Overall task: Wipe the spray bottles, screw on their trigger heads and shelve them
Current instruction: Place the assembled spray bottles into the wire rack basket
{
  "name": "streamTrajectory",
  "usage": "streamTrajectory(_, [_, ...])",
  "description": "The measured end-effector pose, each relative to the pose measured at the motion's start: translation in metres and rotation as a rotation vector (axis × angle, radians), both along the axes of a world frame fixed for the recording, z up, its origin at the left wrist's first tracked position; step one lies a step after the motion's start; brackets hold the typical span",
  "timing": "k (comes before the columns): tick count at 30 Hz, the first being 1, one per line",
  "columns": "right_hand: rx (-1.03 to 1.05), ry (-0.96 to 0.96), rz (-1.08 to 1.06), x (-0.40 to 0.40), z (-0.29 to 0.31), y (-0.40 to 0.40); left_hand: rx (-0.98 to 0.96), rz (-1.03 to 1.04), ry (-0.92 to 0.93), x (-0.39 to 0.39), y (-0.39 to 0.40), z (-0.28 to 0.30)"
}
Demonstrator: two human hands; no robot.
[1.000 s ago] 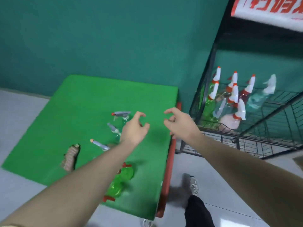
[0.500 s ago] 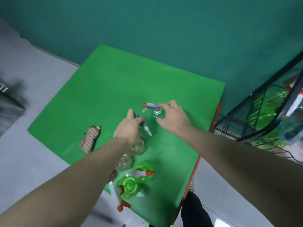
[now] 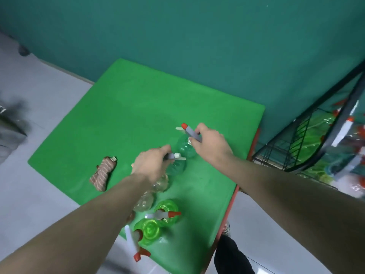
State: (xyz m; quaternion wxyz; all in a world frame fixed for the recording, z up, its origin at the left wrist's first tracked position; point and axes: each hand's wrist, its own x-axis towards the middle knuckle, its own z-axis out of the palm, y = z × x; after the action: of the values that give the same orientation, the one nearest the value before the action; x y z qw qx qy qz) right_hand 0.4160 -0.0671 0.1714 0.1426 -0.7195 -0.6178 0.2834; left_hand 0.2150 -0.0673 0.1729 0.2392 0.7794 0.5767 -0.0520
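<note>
On the green table [image 3: 138, 115] stand several spray bottles. My right hand [image 3: 210, 144] grips the grey, red-tipped trigger head [image 3: 188, 130] of a clear greenish bottle [image 3: 185, 148]. My left hand [image 3: 151, 165] holds the grey trigger head [image 3: 173, 156] of a second clear greenish bottle [image 3: 176, 168] just in front of it. Two clear bottles [image 3: 152, 192] stand partly hidden under my left forearm. Two bright green bottles [image 3: 158, 222] with white and red heads stand near the front edge. A striped brown cloth [image 3: 103, 173] lies to the left.
A black wire shelf rack [image 3: 308, 143] stands to the right of the table with several finished spray bottles on it. A teal wall runs behind the table. Grey floor lies to the left and in front. My dark trouser leg [image 3: 231, 254] shows by the table's red edge.
My view swung from the shelf down onto the table. Both hands moved down from mid-air and took hold of the trigger heads of two bottles.
</note>
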Motion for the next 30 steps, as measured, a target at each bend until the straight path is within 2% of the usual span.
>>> streamTrajectory(2, [0.014, 0.038, -0.058, 0.014, 0.023, -0.018, -0.026, 0.006, -0.039, 0.008, -0.007, 0.013])
streamTrajectory(8, [0.088, 0.062, -0.277, 0.059, 0.108, -0.089, 0.077, -0.140, -0.123, 0.058, -0.027, 0.086])
streamTrajectory(17, [0.240, -0.018, -0.697, 0.160, 0.208, -0.225, 0.165, -0.432, -0.357, 0.203, -0.091, 0.195])
streamTrajectory(23, [0.282, -0.036, -0.902, 0.243, 0.228, -0.306, 0.134, -0.481, -0.471, 0.313, -0.145, 0.222])
streamTrajectory(30, [0.217, 0.014, -0.991, 0.362, 0.186, -0.343, -0.071, -0.420, -0.603, 0.453, -0.186, 0.184])
